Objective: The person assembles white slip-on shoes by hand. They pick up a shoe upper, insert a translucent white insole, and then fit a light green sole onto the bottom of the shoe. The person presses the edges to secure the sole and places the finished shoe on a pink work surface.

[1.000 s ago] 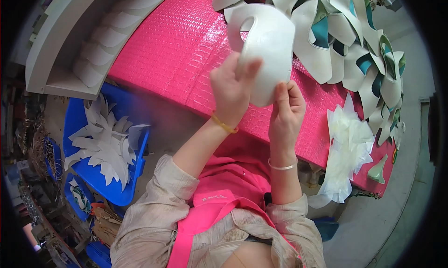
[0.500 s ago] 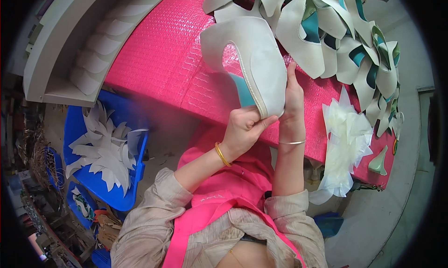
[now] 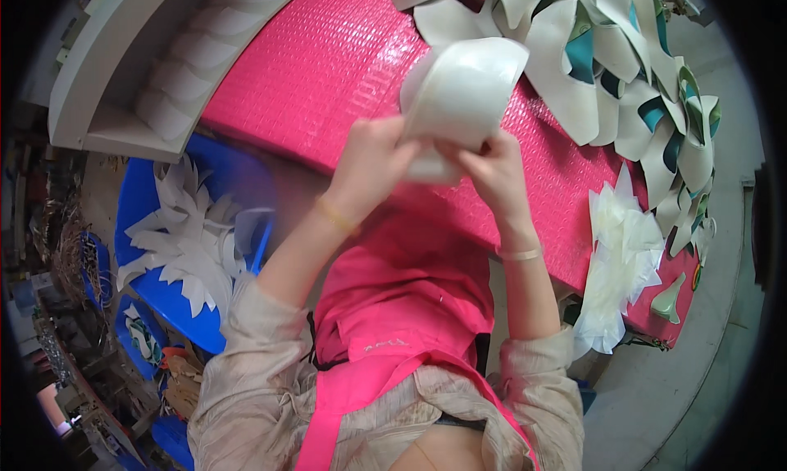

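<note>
A white shoe upper point(image 3: 467, 86) is held up over the front part of the pink table, curved so that its smooth outer side bulges away from me. My left hand point(image 3: 370, 161) grips its lower left edge, thumb toward the middle. On the lower right edge my right hand point(image 3: 495, 174) is closed, with the fingers bent around the material. Both hands and the lower part of the upper are smeared by motion. Several more white shoe uppers point(image 3: 561, 77) with teal and green linings lie piled at the far right of the table.
The table has a pink quilted cover point(image 3: 303, 86). At its far left stands a grey curved rack point(image 3: 106, 127) with white pieces inside. A blue bin point(image 3: 143, 266) below holds white cut pieces point(image 3: 184, 241). Translucent sheets point(image 3: 615, 258) and a pale green shoehorn-like tool point(image 3: 668, 300) lie right.
The shoe upper has been turned and bent, so its opening and teal lining no longer show. My left hand has moved up and left, and my right hand has come down, farther apart than before.
</note>
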Demonstrator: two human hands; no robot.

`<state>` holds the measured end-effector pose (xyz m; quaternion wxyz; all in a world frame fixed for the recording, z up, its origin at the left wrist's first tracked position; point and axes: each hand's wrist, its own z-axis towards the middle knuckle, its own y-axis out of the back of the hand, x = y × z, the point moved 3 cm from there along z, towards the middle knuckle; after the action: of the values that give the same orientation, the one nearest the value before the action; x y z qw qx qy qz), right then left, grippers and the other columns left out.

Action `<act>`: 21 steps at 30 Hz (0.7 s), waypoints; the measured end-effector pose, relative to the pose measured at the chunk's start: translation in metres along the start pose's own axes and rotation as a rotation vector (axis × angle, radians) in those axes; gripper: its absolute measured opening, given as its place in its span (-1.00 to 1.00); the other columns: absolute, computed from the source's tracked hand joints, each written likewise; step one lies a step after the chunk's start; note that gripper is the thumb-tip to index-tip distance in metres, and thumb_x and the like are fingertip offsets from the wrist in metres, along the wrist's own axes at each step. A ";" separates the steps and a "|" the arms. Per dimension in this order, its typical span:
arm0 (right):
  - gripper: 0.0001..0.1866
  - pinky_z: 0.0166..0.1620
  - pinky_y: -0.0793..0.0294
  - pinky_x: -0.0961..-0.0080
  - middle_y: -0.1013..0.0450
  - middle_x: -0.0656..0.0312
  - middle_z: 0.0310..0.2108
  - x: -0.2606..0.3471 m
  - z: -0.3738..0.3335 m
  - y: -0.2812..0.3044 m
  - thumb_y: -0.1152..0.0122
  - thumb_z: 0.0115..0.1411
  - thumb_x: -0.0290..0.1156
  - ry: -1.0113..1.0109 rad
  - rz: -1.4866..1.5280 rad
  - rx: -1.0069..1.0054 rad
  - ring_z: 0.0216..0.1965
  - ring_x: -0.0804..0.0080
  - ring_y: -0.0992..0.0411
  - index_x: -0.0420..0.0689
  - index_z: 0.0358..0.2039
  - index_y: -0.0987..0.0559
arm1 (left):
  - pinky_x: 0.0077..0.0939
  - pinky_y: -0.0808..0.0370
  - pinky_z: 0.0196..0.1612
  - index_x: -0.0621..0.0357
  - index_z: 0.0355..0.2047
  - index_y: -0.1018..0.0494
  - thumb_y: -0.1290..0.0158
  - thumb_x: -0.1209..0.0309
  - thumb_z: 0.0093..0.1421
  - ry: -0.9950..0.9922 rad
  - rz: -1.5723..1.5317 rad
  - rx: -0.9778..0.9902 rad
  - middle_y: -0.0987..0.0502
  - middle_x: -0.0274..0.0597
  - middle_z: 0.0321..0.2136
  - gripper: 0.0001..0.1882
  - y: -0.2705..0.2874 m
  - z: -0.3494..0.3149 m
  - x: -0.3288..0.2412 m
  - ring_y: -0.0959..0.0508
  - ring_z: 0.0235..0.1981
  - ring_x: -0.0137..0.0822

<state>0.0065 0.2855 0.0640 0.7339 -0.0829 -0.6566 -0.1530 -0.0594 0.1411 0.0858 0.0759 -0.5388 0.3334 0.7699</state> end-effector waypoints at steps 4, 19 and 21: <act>-0.83 -0.43 -0.44 0.52 -0.50 0.13 -0.50 -0.003 0.022 -0.012 -0.24 -0.05 -0.55 0.226 -0.422 -0.160 -0.49 0.42 -0.48 -0.25 -0.37 -0.54 | -0.38 -0.39 -0.45 0.35 -0.13 -0.33 0.01 0.44 0.09 0.105 0.144 -0.115 -0.45 0.12 -0.58 -0.67 -0.007 0.011 0.018 -0.51 -0.50 -0.22; -0.35 0.00 -0.17 0.27 -0.21 0.05 -0.05 0.032 -0.014 0.002 -0.38 -0.19 -0.40 0.561 -0.789 -0.501 0.01 0.14 -0.17 -0.20 -0.05 -0.30 | -0.21 -0.42 -0.30 0.36 0.03 -0.22 0.04 0.21 0.15 0.041 0.074 -0.469 -0.38 0.29 -0.30 -0.47 0.012 0.023 0.026 -0.47 -0.36 0.13; -0.32 0.02 -0.12 0.26 -0.17 0.08 0.00 0.023 -0.003 0.034 -0.42 -0.20 -0.35 0.492 -0.899 -0.695 0.06 0.18 -0.12 -0.20 -0.05 -0.31 | -0.17 -0.37 -0.38 0.31 -0.05 -0.32 0.05 0.12 0.15 0.002 0.232 -0.487 -0.45 0.17 -0.56 -0.49 0.014 0.026 0.021 -0.48 -0.45 0.13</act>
<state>0.0223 0.3136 0.0890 0.6575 0.0053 -0.3504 -0.6670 -0.0949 0.1403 0.0782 -0.1449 -0.5002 0.1977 0.8305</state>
